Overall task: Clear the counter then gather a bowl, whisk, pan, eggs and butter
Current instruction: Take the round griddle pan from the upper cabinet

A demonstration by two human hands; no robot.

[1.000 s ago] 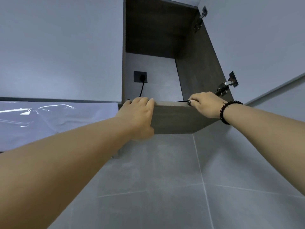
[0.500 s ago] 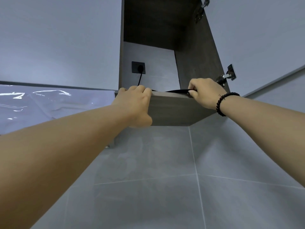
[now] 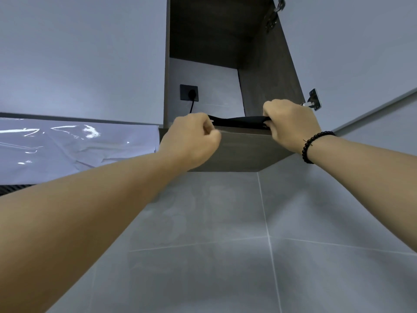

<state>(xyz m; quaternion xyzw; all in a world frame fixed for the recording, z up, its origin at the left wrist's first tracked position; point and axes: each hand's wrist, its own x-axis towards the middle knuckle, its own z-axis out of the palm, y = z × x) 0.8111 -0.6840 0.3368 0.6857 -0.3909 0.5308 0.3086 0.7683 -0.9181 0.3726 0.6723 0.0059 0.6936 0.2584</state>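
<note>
Two hands (image 3: 191, 141) (image 3: 291, 125), grip on black cloth (image 3: 239, 122)

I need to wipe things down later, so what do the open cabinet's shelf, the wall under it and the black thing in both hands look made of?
Cabinet shelf: likely wood-grain laminate board, matte brown with faint streaks.
Wall: large grey tiles, dull sheen, thin pale grout lines.
Black item: seems soft fabric or flexible plastic, matte, sagging and creased between the left hand and right hand; uncertain.

open cabinet (image 3: 266, 64) set above tiled wall (image 3: 225, 233) | socket (image 3: 189, 92) mounted on back wall inside, at left (cable (image 3: 191, 107) hung below it) | flat object (image 3: 239, 122) laid on cabinet floor edge, held between left hand (image 3: 191, 141) and right hand (image 3: 291, 125) | hinge (image 3: 313, 102) fixed right of right hand
</note>
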